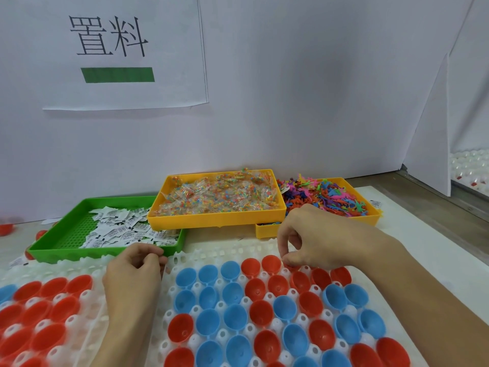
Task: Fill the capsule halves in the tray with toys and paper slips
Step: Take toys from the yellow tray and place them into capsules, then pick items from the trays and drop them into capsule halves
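Both hands curl into pinches: right hand [315, 238] over the top-row red halves [271, 263] in the tray [182, 258], left hand [135, 271] beside the slips [119, 229]; contents hidden. Toys [330, 198] look light, soft; pinch by body.

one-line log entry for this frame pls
stage: filling start | left hand: curled at white tray far edge, contents unclear | right hand: fingertips down at far-row red capsule half | visible halves: empty

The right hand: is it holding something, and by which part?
It cannot be told. The right hand has its fingers curled together over a red capsule half, but any small item between them is hidden.
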### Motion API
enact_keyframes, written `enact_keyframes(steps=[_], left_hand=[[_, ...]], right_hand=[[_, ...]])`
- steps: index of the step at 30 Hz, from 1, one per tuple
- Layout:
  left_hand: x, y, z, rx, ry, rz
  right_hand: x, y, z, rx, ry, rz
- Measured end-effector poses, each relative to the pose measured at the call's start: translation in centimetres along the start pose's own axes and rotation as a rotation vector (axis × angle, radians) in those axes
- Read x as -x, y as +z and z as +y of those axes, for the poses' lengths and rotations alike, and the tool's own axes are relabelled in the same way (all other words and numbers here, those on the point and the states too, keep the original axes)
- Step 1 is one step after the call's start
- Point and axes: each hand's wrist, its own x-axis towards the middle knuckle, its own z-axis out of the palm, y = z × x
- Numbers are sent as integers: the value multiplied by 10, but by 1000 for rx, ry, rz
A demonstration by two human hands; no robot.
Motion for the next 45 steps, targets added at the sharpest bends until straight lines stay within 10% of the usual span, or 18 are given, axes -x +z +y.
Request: enact_keyframes(steps=[16, 28, 45], left_hand=[[0, 0, -1, -2, -1, -13], [-1, 1, -4, -23, 19, 0], [2, 3, 2, -68, 7, 4]], right_hand=[[2, -12, 11, -168, -75, 33], [4, -9, 110, -117, 403, 376], [-6, 20, 125, -435, 390, 759]])
